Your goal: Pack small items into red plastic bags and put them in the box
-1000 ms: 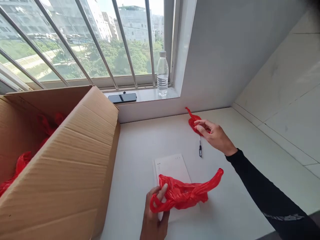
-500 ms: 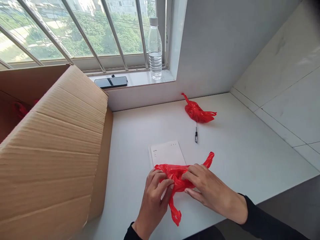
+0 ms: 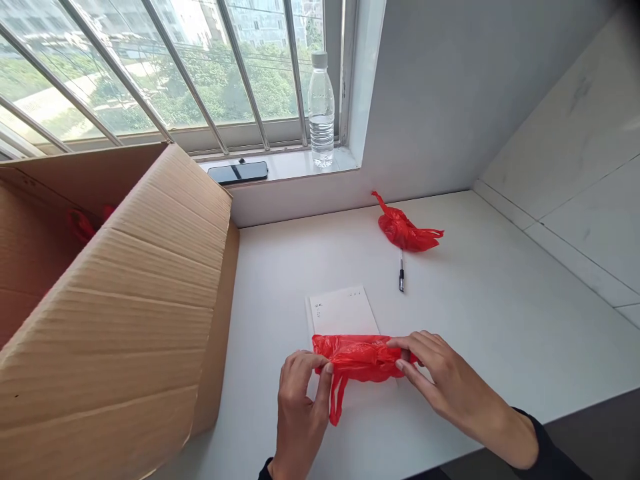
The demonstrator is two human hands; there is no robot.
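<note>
A crumpled red plastic bag [image 3: 361, 357] is stretched flat between my two hands over the near end of a white paper pad [image 3: 341, 310]. My left hand [image 3: 300, 407] pinches its left end, where a handle loop hangs down. My right hand [image 3: 443, 383] pinches its right end with fingertips pressed together. A second red plastic bag [image 3: 406, 230], bunched up, lies apart on the white table [image 3: 475, 313] farther back. A black pen [image 3: 401, 275] rests just in front of that bag.
A large open cardboard box [image 3: 130, 300] with red bags inside fills the left side. On the window sill stand a clear water bottle [image 3: 321, 113] and a dark phone [image 3: 238, 172]. A tiled wall rises at the right.
My right hand left the far red bag on the table and came back to the near bag. Both hands now pull that bag out straight; one handle hangs at the left.
</note>
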